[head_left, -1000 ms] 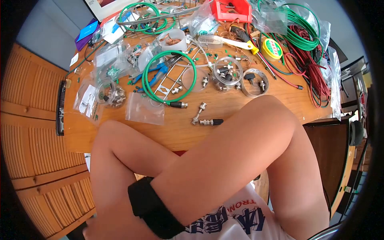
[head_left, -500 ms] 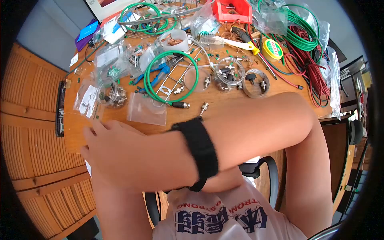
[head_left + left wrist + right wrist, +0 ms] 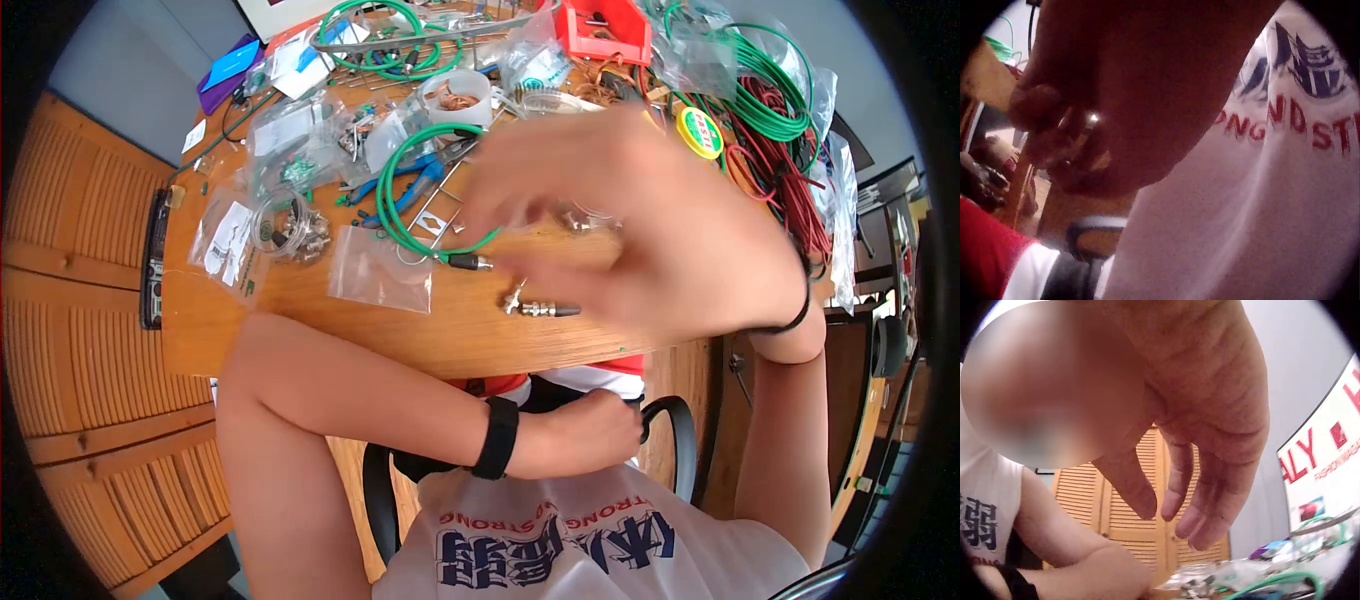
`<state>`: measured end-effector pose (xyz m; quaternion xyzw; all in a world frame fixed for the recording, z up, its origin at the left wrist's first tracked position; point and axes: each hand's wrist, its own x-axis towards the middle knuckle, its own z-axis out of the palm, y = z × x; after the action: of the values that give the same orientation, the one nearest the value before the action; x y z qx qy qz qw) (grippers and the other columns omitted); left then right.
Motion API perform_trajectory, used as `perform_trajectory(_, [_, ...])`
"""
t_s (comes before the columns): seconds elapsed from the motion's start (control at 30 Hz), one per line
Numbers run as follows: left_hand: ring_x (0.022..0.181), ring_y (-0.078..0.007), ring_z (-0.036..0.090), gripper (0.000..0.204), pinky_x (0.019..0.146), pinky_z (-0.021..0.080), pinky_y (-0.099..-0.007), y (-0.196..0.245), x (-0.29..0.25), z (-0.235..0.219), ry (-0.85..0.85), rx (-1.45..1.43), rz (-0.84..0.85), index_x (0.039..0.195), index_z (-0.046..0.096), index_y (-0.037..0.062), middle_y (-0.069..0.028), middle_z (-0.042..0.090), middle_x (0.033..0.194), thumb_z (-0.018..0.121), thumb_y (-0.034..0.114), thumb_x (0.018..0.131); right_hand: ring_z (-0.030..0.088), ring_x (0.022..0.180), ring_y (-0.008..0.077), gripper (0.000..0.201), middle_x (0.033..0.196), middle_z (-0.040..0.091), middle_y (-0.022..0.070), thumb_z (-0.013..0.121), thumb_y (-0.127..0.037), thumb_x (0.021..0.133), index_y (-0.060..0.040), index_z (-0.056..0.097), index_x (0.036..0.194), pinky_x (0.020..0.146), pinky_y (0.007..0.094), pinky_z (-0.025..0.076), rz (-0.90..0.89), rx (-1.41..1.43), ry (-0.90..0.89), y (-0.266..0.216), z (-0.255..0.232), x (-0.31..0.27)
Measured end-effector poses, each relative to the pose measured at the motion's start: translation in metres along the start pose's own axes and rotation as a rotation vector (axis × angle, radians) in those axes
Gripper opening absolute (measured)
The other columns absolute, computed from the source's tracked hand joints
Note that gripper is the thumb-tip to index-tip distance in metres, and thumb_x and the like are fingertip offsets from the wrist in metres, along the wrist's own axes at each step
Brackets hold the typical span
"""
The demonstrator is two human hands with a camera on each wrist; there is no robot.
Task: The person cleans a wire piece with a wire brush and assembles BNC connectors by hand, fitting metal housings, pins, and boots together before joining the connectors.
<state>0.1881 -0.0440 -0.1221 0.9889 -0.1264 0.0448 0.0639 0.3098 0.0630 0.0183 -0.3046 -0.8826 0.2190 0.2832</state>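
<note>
My right hand is raised over the front of the table, blurred by motion. In the right wrist view its fingers hang loosely apart with nothing between them. Beneath its thumb in the head view lie a metal connector with a black end and a small metal connector. To the hand's left is a looped green cable with a black-and-metal plug. My left hand is held low before the shirt, below the table edge. Its fingers are loosely curled in the left wrist view, holding nothing visible.
Blue-handled pliers lie inside the cable loop. A plastic bag and a clear jar with metal connectors are on the left. Farther back stand a red bin, a yellow tin, and green cable coils. My right hand covers part of the clutter.
My right arm has swung from crossing over my left side to above the table at the right. The left hand now shows low in front of the shirt. The view has shifted slightly.
</note>
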Motion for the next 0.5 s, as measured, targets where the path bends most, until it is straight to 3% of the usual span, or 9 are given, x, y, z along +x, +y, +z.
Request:
perform_trajectory(0.03, [0.063, -0.0169, 0.064, 0.011, 0.047, 0.045, -0.0329, -0.006, -0.001, -0.008, -0.001, -0.007, -0.011, 0.074, 0.071, 0.0031, -0.0083, 0.069, 0.078, 0.067, 0.012, 0.079, 0.072, 0.087, 0.0293, 0.017, 0.092, 0.072, 0.0129, 0.077, 0.000, 0.081, 0.0025, 0.071, 0.098, 0.072, 0.0383, 0.055, -0.029, -0.021, 0.055, 0.012, -0.009, -0.005])
perform_trajectory(0.1, [0.062, -0.0183, 0.064, 0.012, 0.049, 0.049, -0.0335, -0.020, -0.009, -0.027, 0.298, -0.376, -0.102, 0.084, 0.069, 0.0026, -0.0096, 0.069, 0.089, 0.069, 0.015, 0.081, 0.070, 0.084, 0.0297, 0.015, 0.089, 0.072, 0.0118, 0.079, -0.003, 0.082, 0.0022, 0.071, 0.094, 0.073, 0.0382, 0.055, 0.058, -0.047, -0.019, 0.026, -0.026, -0.015])
perform_trajectory(0.17, [0.063, -0.0184, 0.065, 0.012, 0.050, 0.051, -0.0333, -0.034, -0.030, -0.049, 0.325, -0.482, -0.152, 0.090, 0.067, 0.0056, -0.0088, 0.066, 0.096, 0.071, 0.015, 0.084, 0.068, 0.083, 0.0289, 0.015, 0.089, 0.070, 0.0112, 0.080, -0.004, 0.082, 0.0011, 0.071, 0.093, 0.072, 0.0372, 0.054, 0.012, -0.119, -0.087, 0.036, -0.032, -0.019])
perform_trajectory(0.23, [0.061, -0.0166, 0.063, 0.006, 0.049, 0.049, -0.0314, -0.050, -0.049, -0.060, 0.661, -0.524, -0.334, 0.088, 0.067, 0.0063, -0.0051, 0.063, 0.085, 0.073, 0.008, 0.086, 0.067, 0.083, 0.0280, 0.013, 0.088, 0.068, 0.0090, 0.081, -0.005, 0.081, -0.0008, 0.073, 0.091, 0.073, 0.0375, 0.052, -0.067, -0.126, -0.039, 0.043, -0.028, -0.028])
perform_trajectory(0.3, [0.058, -0.0120, 0.060, 0.006, 0.050, 0.046, -0.0292, -0.062, -0.064, -0.059, 0.785, -0.751, -0.502, 0.090, 0.069, 0.0065, -0.0017, 0.060, 0.077, 0.072, 0.001, 0.088, 0.064, 0.083, 0.0266, 0.014, 0.088, 0.065, 0.0067, 0.083, -0.009, 0.080, -0.0035, 0.074, 0.090, 0.075, 0.0388, 0.048, -0.097, -0.167, -0.033, 0.048, -0.020, -0.035])
perform_trajectory(0.33, [0.053, -0.0077, 0.050, 0.007, 0.048, 0.037, -0.0269, -0.067, -0.070, -0.058, 0.818, -0.794, -0.590, 0.090, 0.070, 0.0043, 0.0016, 0.053, 0.066, 0.072, -0.002, 0.089, 0.062, 0.082, 0.0257, 0.015, 0.088, 0.065, 0.0056, 0.083, -0.011, 0.080, -0.0047, 0.074, 0.090, 0.076, 0.0391, 0.045, -0.106, -0.230, -0.044, 0.049, -0.018, -0.038])
perform_trajectory(0.43, [0.051, -0.0047, 0.040, 0.006, 0.048, 0.028, -0.0263, -0.076, -0.096, -0.057, 0.668, -0.731, -0.719, 0.090, 0.070, 0.0044, 0.0036, 0.045, 0.061, 0.071, -0.001, 0.090, 0.057, 0.082, 0.0239, 0.016, 0.090, 0.062, 0.0032, 0.084, -0.015, 0.079, -0.0072, 0.075, 0.090, 0.078, 0.0389, 0.039, -0.113, -0.279, -0.066, 0.057, -0.012, -0.045])
perform_trajectory(0.47, [0.051, -0.0036, 0.032, 0.006, 0.049, 0.021, -0.0259, -0.077, -0.098, -0.054, 0.702, -0.738, -0.751, 0.089, 0.069, 0.0044, 0.0057, 0.038, 0.058, 0.071, -0.001, 0.092, 0.056, 0.083, 0.0235, 0.016, 0.091, 0.062, 0.0030, 0.084, -0.015, 0.078, -0.0072, 0.075, 0.089, 0.078, 0.0386, 0.039, -0.129, -0.295, -0.064, 0.059, -0.008, -0.046])
perform_trajectory(0.5, [0.051, -0.0036, 0.032, 0.006, 0.049, 0.021, -0.0259, -0.076, -0.101, -0.053, 0.695, -0.750, -0.747, 0.089, 0.069, 0.0044, 0.0057, 0.038, 0.058, 0.071, -0.001, 0.092, 0.056, 0.084, 0.0231, 0.017, 0.091, 0.061, 0.0027, 0.084, -0.015, 0.077, -0.0072, 0.075, 0.089, 0.078, 0.0383, 0.039, -0.143, -0.308, -0.065, 0.059, -0.004, -0.047])
